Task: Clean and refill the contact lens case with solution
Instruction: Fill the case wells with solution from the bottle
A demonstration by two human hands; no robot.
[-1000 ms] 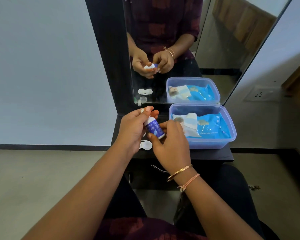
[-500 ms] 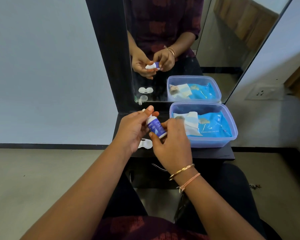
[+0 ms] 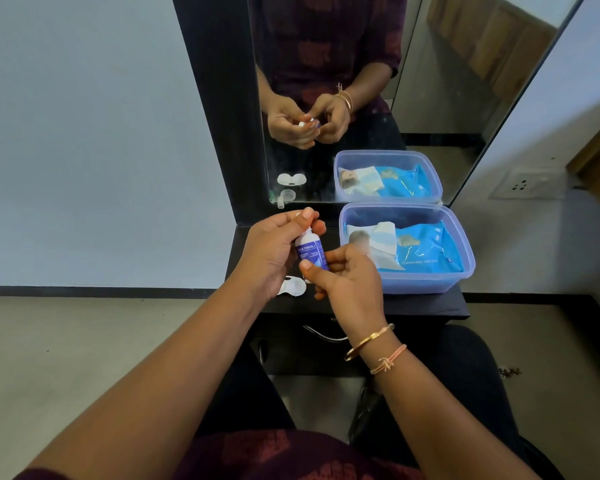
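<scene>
The right hand (image 3: 347, 282) has shifted its fingers to close on the bottle's (image 3: 310, 251) base while the left hand (image 3: 274, 251) pinches the cap, likely unscrewing, above the open case (image 3: 293, 286) on the surface (image 3: 426, 304).

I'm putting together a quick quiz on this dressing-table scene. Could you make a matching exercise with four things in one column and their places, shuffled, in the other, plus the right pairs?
Things:
1. solution bottle
2. lens case
3. blue wipes pack
4. gold bangle

Places:
A. inside the clear plastic tub
B. on the right wrist
C. held between the left hand and right hand
D. lying on the black shelf, partly hidden under the hands

Pairs: 1-C, 2-D, 3-A, 4-B
</scene>
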